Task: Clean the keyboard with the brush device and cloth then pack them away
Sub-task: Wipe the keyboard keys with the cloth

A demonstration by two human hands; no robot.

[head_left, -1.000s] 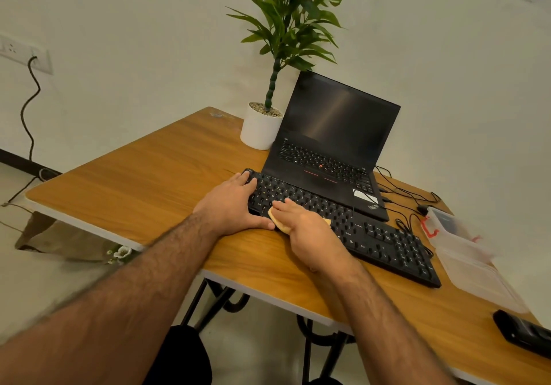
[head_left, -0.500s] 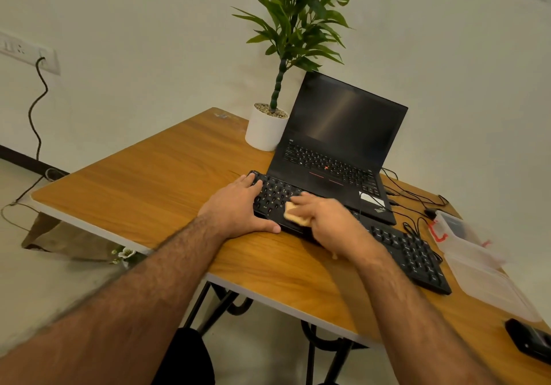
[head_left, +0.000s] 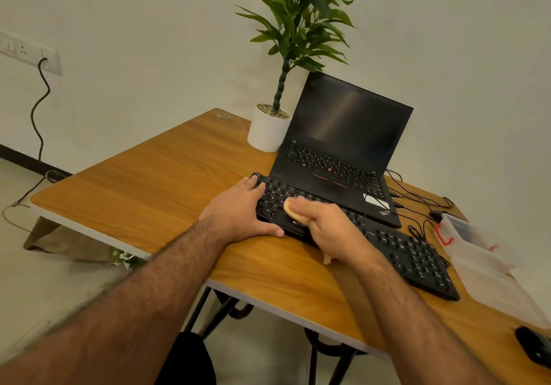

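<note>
Head view: keyboard (head_left: 396, 244) lies black on the wooden table (head_left: 167, 188), just in front of the open laptop (head_left: 343, 152). Left hand (head_left: 238, 208) rests flat with fingers relaxed on the keyboard's nine-o'clock end. Right hand (head_left: 331, 223) curls its fingers around the tan cloth (head_left: 293, 210), pressing it on the keys. At three o'clock sits a clear plastic box (head_left: 489, 268); at twelve, a potted plant (head_left: 271, 128).

Open tabletop (head_left: 155, 188) left of keyboard (head_left: 414, 255) — free passage. Behind keyboard: laptop (head_left: 343, 146), plant pot (head_left: 268, 131) block. Right side — cables (head_left: 417, 199), clear plastic box (head_left: 483, 262) crowd approach.
</note>
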